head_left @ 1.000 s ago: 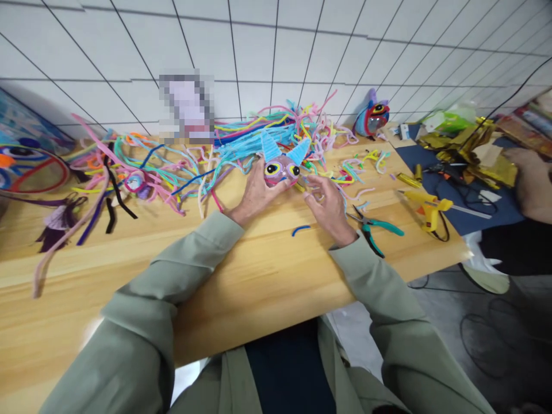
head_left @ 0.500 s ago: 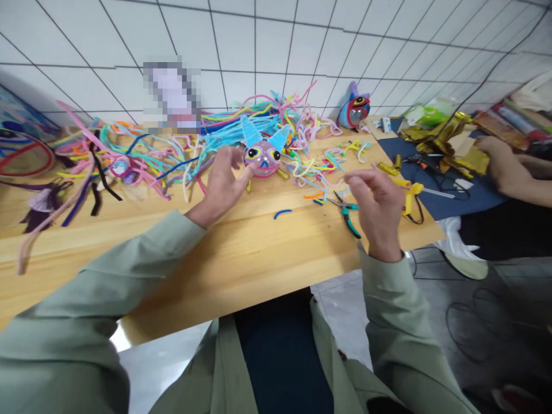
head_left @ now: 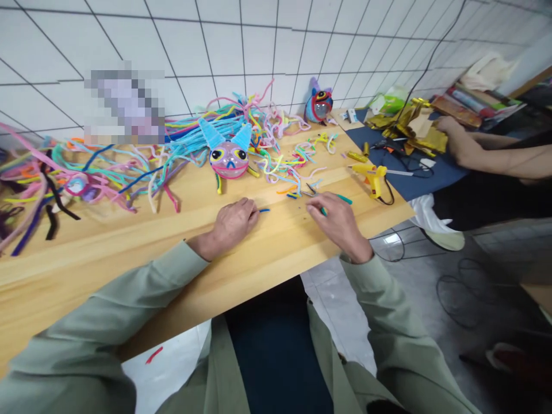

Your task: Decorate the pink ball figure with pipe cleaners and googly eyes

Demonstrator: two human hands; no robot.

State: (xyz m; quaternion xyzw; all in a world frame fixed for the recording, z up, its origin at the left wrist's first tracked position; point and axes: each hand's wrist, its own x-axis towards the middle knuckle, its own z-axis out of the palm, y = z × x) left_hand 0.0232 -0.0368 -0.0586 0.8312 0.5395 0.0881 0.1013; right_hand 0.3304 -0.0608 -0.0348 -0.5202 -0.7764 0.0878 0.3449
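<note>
My left hand [head_left: 236,224] rests low over the wooden table, its fingers closed at one end of a short blue pipe cleaner piece [head_left: 264,210]. My right hand [head_left: 335,221] is closed around the pliers with teal handles [head_left: 345,199]; their dark jaws point up and left, and the hand covers much of them. Beyond the left hand a clear round creature head [head_left: 228,161] stands upright, with blue fuzzy ears, yellow-ringed eyes and a pink mouth line. Small cut pipe cleaner bits [head_left: 293,195] lie beside the plier jaws.
Loose pipe cleaners [head_left: 107,169] spread along the tiled wall. A second creature figure [head_left: 319,103] stands at the back. On the right sit a yellow glue gun [head_left: 371,179] and crumpled gold sheet [head_left: 416,126], near another person's arm [head_left: 466,144].
My left hand has left the creature head and come down to the blue pipe cleaner piece. The right hand has lowered onto the pliers. The view has swung to the right.
</note>
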